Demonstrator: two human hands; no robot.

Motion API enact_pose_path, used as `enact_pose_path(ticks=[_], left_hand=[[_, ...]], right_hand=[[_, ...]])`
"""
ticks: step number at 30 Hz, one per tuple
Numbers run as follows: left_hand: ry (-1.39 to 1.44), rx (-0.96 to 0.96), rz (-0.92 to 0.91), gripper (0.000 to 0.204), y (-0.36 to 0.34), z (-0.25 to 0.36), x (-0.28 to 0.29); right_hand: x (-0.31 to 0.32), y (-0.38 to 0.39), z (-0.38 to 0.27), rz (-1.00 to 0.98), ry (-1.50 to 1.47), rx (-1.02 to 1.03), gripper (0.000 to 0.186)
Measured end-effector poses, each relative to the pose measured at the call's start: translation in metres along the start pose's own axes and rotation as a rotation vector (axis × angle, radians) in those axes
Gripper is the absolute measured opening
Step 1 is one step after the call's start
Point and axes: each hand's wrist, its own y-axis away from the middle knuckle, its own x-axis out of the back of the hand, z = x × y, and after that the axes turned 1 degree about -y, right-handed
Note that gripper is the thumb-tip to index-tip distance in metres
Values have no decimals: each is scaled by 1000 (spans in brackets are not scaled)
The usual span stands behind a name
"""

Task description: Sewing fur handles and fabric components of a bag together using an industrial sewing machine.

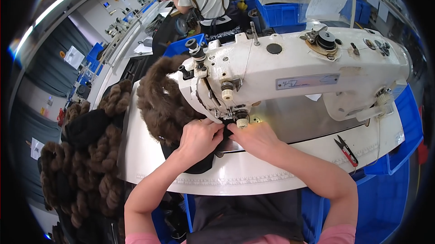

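Note:
A white industrial sewing machine point(290, 62) spans the white worktable point(253, 171). My left hand point(199, 137) is curled on black fabric point(195, 166) just left of the presser foot area, thumb pressed into it. My right hand point(251, 135) pinches the same fabric from the right, its fingertips partly hidden under the machine head. Brown fur point(158, 99) attached or lying against the fabric bunches to the left of the needle. Red-handled thread snips point(345, 151) lie to the right of my right forearm.
At the left hangs a heap of brown fur and black pieces point(86, 162). Blue bins point(380, 207) sit below and behind the table's right end. A co-worker in a white shirt point(204, 3) works beyond the machine, beside another blue bin point(276, 12).

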Motion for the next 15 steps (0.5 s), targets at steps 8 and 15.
enact_pose_path(ticks=[8,15], left_hand=[[-20,-194,18,15,36,7,14],[-109,-274,126,18,61,7,12]], right_hand=[[-2,5,6,66,-119,97,16],[-9,4,-5,128,3,231,31]])
